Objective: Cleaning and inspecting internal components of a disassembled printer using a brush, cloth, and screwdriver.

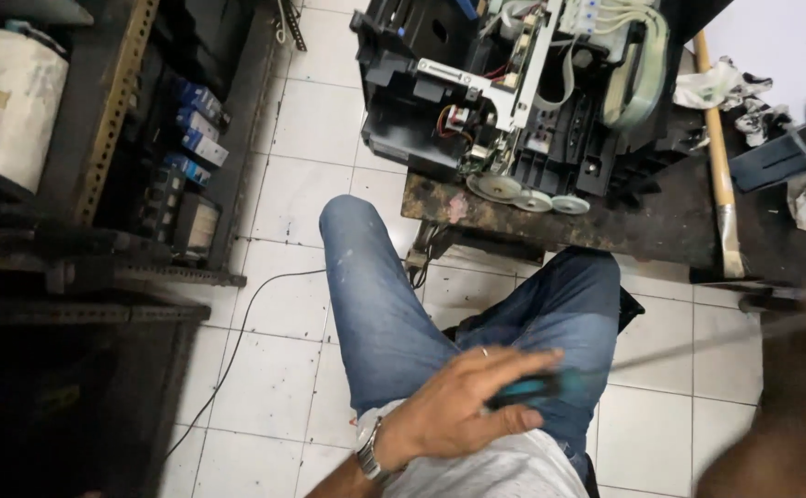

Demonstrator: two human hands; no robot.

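My left hand (454, 410), with a watch on the wrist and a ring on one finger, holds a screwdriver (537, 387) by its teal and black handle above my lap. The thin metal shaft runs right and slightly up to my right hand (795, 406), which is blurred at the right edge. That hand meets the shaft near its tip, but its grip is unclear. A stripped black printer (514, 101) with bare gears, wires and ribbon cables sits on a worn dark table (661, 226) ahead of my knees.
A metal shelf rack (117, 111) at the left holds small boxes and a pale roll. A black cable (237, 341) trails over the white tiled floor. A wooden stick (718, 157), rags and a dark tool (790, 152) lie on the table's right side.
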